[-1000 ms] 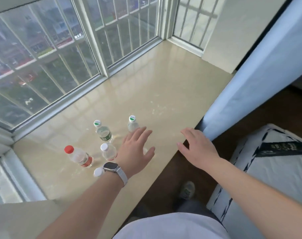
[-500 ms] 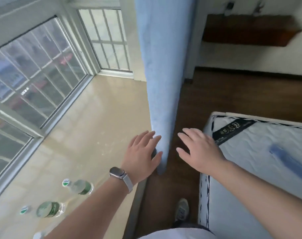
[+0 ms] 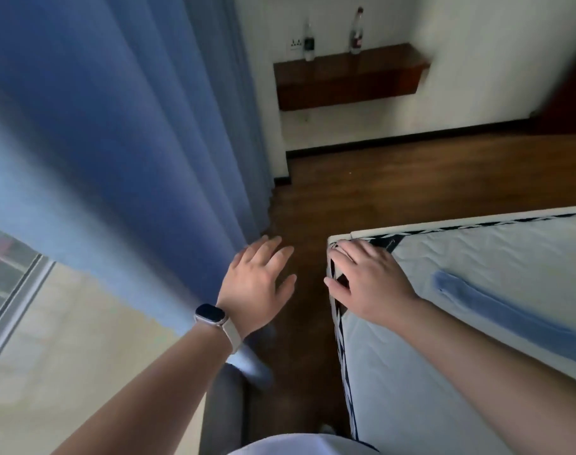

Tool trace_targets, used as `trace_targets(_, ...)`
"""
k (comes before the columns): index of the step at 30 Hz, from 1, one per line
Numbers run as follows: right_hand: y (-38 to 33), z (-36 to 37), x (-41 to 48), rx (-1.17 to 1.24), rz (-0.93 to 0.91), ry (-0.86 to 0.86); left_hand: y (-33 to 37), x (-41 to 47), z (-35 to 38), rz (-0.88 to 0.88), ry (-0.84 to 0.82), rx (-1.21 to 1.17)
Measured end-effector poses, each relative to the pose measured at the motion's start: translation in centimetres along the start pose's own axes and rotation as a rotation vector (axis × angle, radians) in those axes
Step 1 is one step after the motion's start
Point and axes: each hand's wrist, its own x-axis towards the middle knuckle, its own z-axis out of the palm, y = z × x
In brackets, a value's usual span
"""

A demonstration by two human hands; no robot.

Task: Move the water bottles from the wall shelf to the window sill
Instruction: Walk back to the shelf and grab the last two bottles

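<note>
View: head
Dark-label bottle: upright at the left end of the wall shelf.
Red-label bottle: upright near the shelf's middle.
Left hand: fingers spread, empty, well short of the shelf.
Right hand: relaxed, empty, also well short of the shelf.

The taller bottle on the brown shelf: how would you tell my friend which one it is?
Find the dark brown wooden wall shelf right of the blue curtain. Two clear plastic bottles stand on it; yours is the right-hand bottle. It is taller with a reddish label, while the shorter clear bottle beside the white wall socket has a dark label.
</note>
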Motion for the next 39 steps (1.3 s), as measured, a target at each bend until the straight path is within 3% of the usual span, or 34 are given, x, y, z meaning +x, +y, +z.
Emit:
trace_targets(5, 3.7, -1.8, 0.5, 0.000, 0.088, 0.081, 2.0, 5.4, 0.1, 0.073, -0.014, 0.005)
trace_targets(17, 9.1, -3.0, 4.7, -0.073, 0.235, 0.056, 1.7, 15.6, 3.0, 0.208, -0.053, -0.033)
trace_targets(29, 7.3, -2.1, 24.5, -0.124, 0.138, -0.037, -12.3, 27.8, 4.1, 0.151, -0.101, -0.015)
trace_targets(39, 6.1, -1.2, 39.2, -0.116, 0.052, -0.073, -23.0, 35.0, 4.2, 0.083, -0.030, 0.007)
